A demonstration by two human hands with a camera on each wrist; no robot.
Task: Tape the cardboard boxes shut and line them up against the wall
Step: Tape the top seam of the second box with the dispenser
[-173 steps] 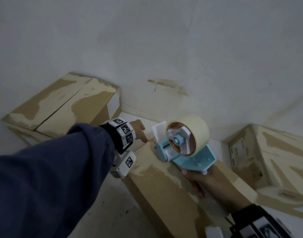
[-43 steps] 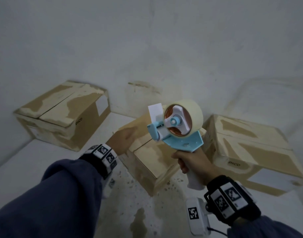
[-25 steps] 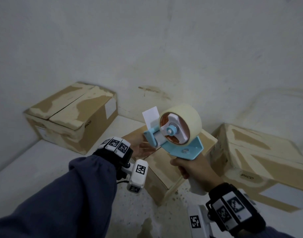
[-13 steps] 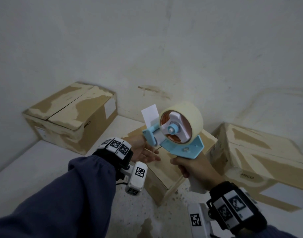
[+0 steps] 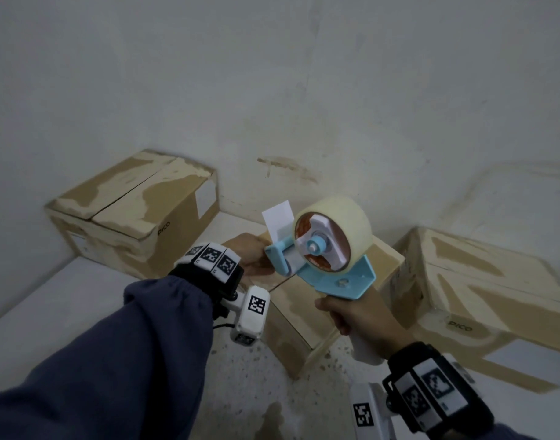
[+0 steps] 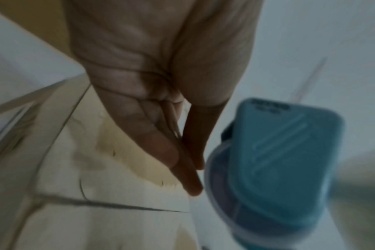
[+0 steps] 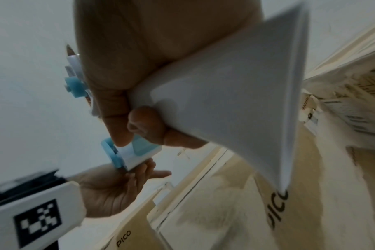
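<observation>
Three brown cardboard boxes sit by the wall: a left box [image 5: 129,217], a middle box [image 5: 304,309] turned at an angle, and a right box [image 5: 481,300]. All have their top flaps down. My right hand [image 5: 358,319] grips the white handle of a blue tape dispenser [image 5: 345,277] with a cream tape roll [image 5: 348,217], held above the middle box. My left hand [image 5: 253,258] is at the dispenser's front end. Its fingers [image 6: 182,169] are straight and close together beside the blue dispenser [image 6: 274,160]. I see no tape between them.
A grey-white wall [image 5: 272,90] with a brown smear stands right behind the boxes. The pale floor [image 5: 256,376] in front of the middle box is speckled with brown stains. A gap of floor separates the left box from the middle box.
My left hand left the top of the middle box, turned palm up below the dispenser, and now reaches its front end. The dispenser has stayed about where it was.
</observation>
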